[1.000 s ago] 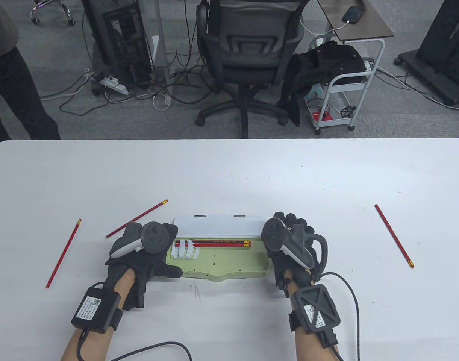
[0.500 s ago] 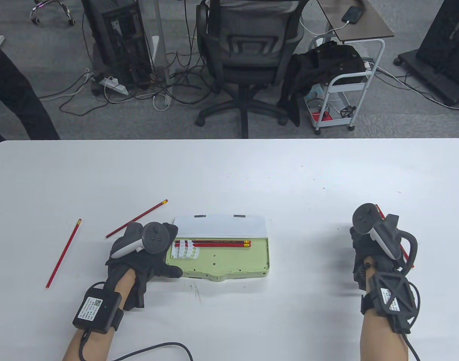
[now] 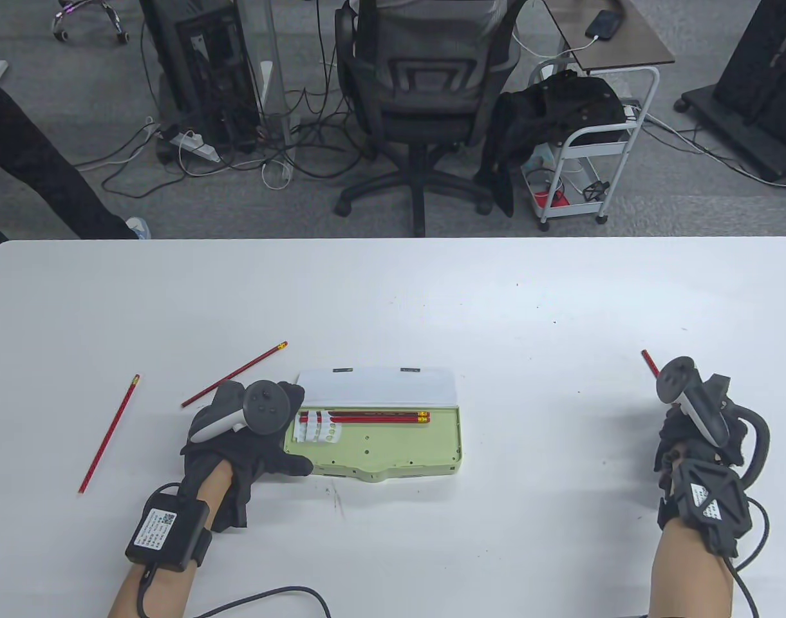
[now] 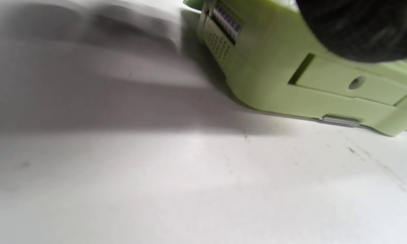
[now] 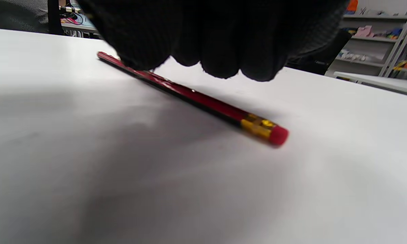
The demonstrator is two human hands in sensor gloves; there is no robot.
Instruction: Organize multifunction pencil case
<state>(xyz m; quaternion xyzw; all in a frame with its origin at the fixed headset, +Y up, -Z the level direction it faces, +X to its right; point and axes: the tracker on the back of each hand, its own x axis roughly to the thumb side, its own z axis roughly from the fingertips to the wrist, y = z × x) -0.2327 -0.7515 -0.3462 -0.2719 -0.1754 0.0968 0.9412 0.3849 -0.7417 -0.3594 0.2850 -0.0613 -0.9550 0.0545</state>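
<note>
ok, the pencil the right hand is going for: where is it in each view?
Table view: pencil at far right, only its far tip showing beyond the right hand.
Left wrist view: not in it; only the green pencil case.
Right wrist view: pencil lies diagonally across centre, eraser end lower right, under the gloved fingers.
Shared landmark: the white table.

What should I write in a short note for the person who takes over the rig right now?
Left hand rests on the left end of the open green pencil case, steadying it.
Right hand is above the right-side pencil, fingers over it; a grip is not confirmed.
Done: two pencils lie in the case.
Left: that pencil, plus two pencils on the table left of the case.
</note>
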